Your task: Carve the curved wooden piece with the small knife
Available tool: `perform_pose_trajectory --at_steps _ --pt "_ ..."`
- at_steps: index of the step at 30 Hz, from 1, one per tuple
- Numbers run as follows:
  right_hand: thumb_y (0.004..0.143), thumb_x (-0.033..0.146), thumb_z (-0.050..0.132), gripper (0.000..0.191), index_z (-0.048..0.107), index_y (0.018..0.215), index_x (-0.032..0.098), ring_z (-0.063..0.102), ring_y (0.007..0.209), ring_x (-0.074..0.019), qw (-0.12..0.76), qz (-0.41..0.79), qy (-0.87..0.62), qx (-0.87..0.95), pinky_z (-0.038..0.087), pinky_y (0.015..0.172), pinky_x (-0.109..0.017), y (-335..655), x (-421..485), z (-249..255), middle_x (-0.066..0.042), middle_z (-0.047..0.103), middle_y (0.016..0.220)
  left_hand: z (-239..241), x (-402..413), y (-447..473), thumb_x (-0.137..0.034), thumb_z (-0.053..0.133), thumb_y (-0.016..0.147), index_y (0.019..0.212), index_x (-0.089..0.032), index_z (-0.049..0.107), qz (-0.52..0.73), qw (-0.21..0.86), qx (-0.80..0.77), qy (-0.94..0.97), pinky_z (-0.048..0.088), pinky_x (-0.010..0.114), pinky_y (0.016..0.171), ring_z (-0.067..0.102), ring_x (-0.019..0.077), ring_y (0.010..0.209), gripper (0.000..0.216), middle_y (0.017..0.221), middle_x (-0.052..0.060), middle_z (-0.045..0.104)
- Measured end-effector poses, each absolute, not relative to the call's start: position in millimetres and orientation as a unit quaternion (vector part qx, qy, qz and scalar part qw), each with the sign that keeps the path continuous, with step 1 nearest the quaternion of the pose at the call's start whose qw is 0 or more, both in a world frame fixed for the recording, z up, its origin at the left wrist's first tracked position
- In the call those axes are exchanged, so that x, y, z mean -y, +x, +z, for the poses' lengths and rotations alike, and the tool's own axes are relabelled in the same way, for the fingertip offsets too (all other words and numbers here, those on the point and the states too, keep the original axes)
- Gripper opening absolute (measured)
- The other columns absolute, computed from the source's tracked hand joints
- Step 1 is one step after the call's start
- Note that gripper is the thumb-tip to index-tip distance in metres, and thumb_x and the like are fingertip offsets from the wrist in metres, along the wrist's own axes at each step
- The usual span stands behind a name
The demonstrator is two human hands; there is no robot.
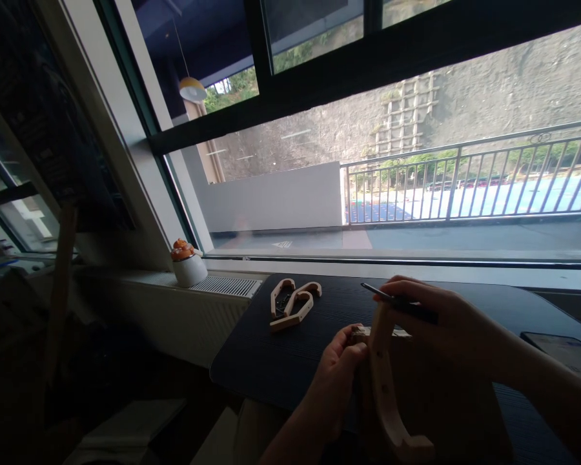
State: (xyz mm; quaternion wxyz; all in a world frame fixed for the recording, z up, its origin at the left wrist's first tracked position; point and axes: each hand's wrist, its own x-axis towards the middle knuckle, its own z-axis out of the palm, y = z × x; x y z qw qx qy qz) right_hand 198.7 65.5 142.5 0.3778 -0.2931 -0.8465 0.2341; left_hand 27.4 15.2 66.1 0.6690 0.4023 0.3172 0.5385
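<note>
My left hand point(336, 374) is closed around a curved, light wooden piece point(385, 394) that hangs over the front edge of a dark table point(281, 355). A small wooden block point(361, 334) sits at the top of that piece, by my fingertips. My right hand point(430, 323) grips a thin black tool point(397, 302), its tip pointing left and up, above the wooden piece. Two more curved wooden pieces point(293, 302) lie flat on the table farther back to the left.
A white pot with an orange lid point(186, 263) stands on the windowsill over a vent grille point(223, 285). A dark phone or tablet point(566, 352) lies at the table's right edge. A large window point(368, 161) faces a railing and wall outside.
</note>
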Motion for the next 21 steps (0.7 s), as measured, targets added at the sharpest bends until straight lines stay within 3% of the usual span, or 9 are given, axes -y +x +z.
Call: perform_pose_trajectory --at_steps 6,11,15,18,21 --pt "0.085 0.036 0.054 0.02 0.059 0.1 0.024 0.061 0.084 -0.0188 0.388 0.208 -0.286 0.851 0.05 0.071 -0.028 200.6 -62.8 143.2 -0.005 0.063 0.095 66.5 -12.7 27.9 -0.025 0.052 0.08 0.108 -0.018 0.057 0.541 0.67 -0.296 0.413 0.045 0.025 0.072 0.061 0.019 0.084 0.029 0.09 0.004 0.066" --pt "0.086 0.03 0.053 0.019 0.058 0.102 0.022 0.06 0.084 -0.017 0.382 0.199 -0.274 0.86 0.05 0.072 -0.027 194.8 -61.0 142.9 -0.005 0.062 0.096 63.7 -11.0 31.6 -0.017 0.066 0.071 0.113 -0.018 0.054 0.541 0.646 -0.302 0.445 0.046 0.027 0.074 0.061 0.0186 0.084 0.043 0.092 0.004 0.065" --pt "0.087 0.031 0.051 0.022 0.059 0.105 0.023 0.059 0.094 -0.0193 0.414 0.172 -0.261 0.855 0.049 0.079 -0.029 189.9 -64.3 141.7 -0.007 0.061 0.107 56.7 -23.7 30.0 -0.017 0.067 0.07 0.106 -0.016 0.058 0.563 0.637 -0.303 0.43 0.045 0.025 0.073 0.06 0.0164 0.08 0.037 0.088 0.003 0.065" --pt "0.086 0.037 0.051 0.026 0.058 0.107 0.024 0.059 0.095 -0.0212 0.475 0.148 -0.34 0.798 0.049 0.078 -0.032 205.5 -71.3 130.4 -0.007 0.061 0.11 45.2 -44.6 21.1 -0.019 0.066 0.069 0.096 -0.014 0.059 0.582 0.649 -0.325 0.368 0.046 0.025 0.067 0.06 0.0139 0.069 0.029 0.079 0.002 0.065" --pt "0.082 0.046 0.052 0.031 0.06 0.098 0.021 0.062 0.085 -0.0247 0.506 0.133 -0.478 0.705 0.051 0.07 -0.036 238.8 -84.1 96.1 -0.008 0.066 0.094 30.1 -65.5 11.4 -0.022 0.067 0.067 0.087 -0.013 0.059 0.612 0.645 -0.343 0.302 0.046 0.025 0.064 0.059 0.0134 0.063 0.023 0.071 0.001 0.065"
